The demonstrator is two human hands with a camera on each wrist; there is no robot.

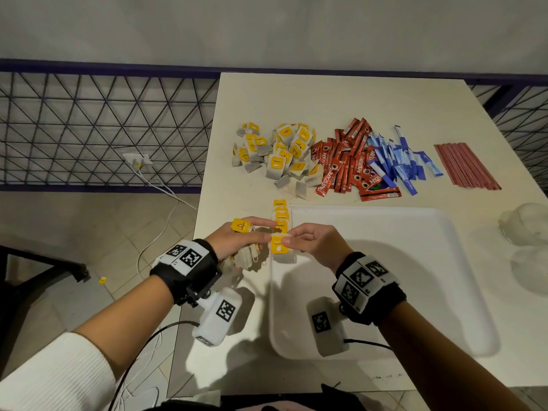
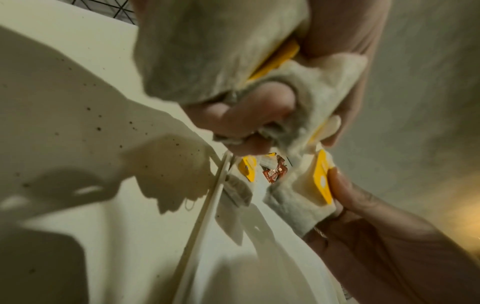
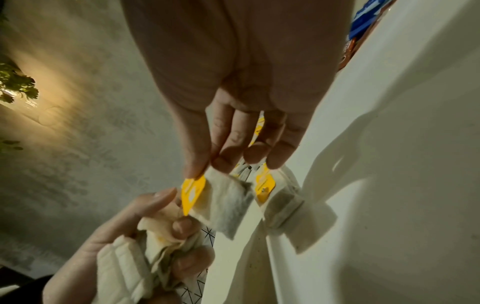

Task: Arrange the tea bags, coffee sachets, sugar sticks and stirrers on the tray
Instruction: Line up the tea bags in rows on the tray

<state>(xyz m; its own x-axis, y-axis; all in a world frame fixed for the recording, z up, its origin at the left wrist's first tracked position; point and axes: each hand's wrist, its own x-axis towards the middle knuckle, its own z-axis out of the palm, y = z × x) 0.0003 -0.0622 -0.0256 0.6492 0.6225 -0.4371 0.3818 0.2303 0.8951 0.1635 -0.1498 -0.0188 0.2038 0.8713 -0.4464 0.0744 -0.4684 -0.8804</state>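
My left hand [image 1: 252,237] grips a bunch of tea bags [image 2: 324,86] at the tray's left rim. My right hand [image 1: 289,239] pinches the yellow tag of a single tea bag [image 1: 278,246] right beside the left fingers; in the right wrist view that tea bag [image 3: 223,201] hangs from thumb and forefinger. A short column of laid tea bags [image 1: 280,213] runs along the white tray's [image 1: 400,277] far left edge. Beyond the tray lie piles of tea bags [image 1: 275,152], red coffee sachets [image 1: 347,164], blue sugar sticks [image 1: 397,161] and red stirrers [image 1: 465,167].
Translucent plastic cups [image 1: 527,229] stand at the table's right edge. The table's left edge [image 1: 198,221] drops to a tiled floor with a white cable [image 1: 154,241] and one yellow tag [image 1: 102,280]. A wire fence [image 1: 103,129] runs behind.
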